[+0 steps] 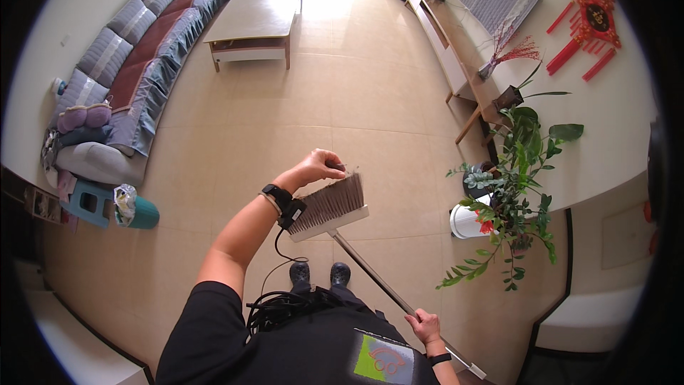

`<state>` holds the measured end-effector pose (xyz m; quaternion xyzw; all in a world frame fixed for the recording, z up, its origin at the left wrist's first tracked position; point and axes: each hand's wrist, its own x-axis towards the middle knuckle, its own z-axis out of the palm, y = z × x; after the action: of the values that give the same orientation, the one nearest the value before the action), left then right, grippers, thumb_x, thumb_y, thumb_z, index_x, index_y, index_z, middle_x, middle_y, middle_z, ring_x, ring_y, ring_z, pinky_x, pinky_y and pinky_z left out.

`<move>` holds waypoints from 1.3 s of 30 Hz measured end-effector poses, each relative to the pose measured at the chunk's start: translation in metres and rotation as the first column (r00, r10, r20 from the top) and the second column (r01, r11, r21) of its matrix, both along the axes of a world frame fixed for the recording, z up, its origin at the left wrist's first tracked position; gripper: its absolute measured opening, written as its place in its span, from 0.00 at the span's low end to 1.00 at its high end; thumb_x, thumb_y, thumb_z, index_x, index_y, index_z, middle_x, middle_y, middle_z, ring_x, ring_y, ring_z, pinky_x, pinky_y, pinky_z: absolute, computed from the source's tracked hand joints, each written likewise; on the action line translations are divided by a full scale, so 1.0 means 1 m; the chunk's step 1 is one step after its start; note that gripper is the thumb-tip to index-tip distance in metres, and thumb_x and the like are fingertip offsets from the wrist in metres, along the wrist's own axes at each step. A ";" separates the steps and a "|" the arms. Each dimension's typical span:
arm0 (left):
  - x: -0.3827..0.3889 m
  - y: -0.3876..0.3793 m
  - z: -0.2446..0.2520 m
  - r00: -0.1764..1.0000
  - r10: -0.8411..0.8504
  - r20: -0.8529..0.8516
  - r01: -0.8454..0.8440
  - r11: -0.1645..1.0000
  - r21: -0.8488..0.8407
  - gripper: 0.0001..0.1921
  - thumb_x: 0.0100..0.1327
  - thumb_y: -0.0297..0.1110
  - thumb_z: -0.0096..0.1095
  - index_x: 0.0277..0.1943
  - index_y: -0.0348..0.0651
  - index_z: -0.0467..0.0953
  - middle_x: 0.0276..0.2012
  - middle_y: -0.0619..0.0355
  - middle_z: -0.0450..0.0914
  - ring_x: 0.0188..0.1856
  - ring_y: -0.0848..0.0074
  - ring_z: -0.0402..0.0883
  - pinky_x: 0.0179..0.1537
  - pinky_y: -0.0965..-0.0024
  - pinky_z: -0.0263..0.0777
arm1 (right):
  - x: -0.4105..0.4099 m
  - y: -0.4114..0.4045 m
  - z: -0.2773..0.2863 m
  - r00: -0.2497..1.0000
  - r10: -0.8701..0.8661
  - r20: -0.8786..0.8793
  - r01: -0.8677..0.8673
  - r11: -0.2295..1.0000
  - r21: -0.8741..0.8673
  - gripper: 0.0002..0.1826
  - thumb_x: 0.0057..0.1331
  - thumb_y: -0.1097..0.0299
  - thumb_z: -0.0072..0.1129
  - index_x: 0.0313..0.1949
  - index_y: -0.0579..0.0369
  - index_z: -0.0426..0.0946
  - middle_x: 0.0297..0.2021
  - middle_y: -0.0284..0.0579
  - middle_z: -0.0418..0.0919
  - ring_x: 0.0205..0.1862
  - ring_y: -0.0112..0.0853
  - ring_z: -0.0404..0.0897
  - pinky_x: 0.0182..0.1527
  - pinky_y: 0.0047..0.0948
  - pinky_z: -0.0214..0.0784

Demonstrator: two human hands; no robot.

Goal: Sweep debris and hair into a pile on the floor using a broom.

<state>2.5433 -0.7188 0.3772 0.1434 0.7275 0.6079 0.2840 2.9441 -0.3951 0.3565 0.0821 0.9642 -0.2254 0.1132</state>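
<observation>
A broom (334,198) is lifted before me with its head turned up, brown bristles pointing away from my body and white base nearer me. My right hand (425,326) is wrapped around its metal handle (374,272) close to my right hip. At the bristle tips, on the far right corner, my left hand (320,166) pinches a small dark clump (335,164), which looks like dust or hair. Wisps of fluff cling to the tips beside the fingers. A black device with a cable (292,214) is strapped to my left wrist and overlaps part of the bristles.
Beige floor tiles (256,155) extend ahead to a coffee table (251,16). A long sofa (144,48) lines the left wall, with a teal bin (145,213) and blue stool (88,203) near its end. Right: a wooden TV cabinet (449,53), potted plants (521,144), a white bin (470,222).
</observation>
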 end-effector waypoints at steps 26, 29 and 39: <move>-0.008 -0.021 -0.008 0.997 -0.046 -0.067 0.038 0.992 -0.121 0.07 0.48 0.29 0.63 0.29 0.35 0.76 0.22 0.61 0.77 0.26 0.82 0.75 0.28 0.78 0.69 | -0.003 0.002 0.001 0.999 -0.044 -0.008 0.044 0.999 0.022 0.21 0.50 0.52 0.58 0.15 0.52 0.63 0.09 0.44 0.66 0.15 0.42 0.70 0.18 0.35 0.60; -0.001 -0.015 -0.014 0.990 -0.095 -0.109 0.093 0.995 -0.022 0.08 0.48 0.28 0.64 0.32 0.36 0.76 0.25 0.62 0.77 0.28 0.82 0.74 0.30 0.78 0.68 | -0.004 0.003 0.000 0.999 -0.037 -0.009 0.037 0.999 0.018 0.21 0.50 0.51 0.58 0.14 0.52 0.63 0.09 0.44 0.66 0.14 0.42 0.70 0.18 0.35 0.60; -0.013 -0.007 -0.014 0.989 0.139 -0.040 -0.138 0.990 0.031 0.05 0.50 0.29 0.62 0.27 0.38 0.75 0.20 0.63 0.74 0.22 0.85 0.69 0.23 0.81 0.63 | -0.004 0.005 0.001 1.000 -0.016 -0.007 0.017 1.000 0.022 0.21 0.50 0.50 0.58 0.15 0.52 0.63 0.09 0.44 0.66 0.15 0.42 0.70 0.18 0.35 0.61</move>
<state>2.5298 -0.7255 0.3632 0.1091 0.7330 0.6331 0.2237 2.9404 -0.3905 0.3578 0.0906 0.9662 -0.2161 0.1073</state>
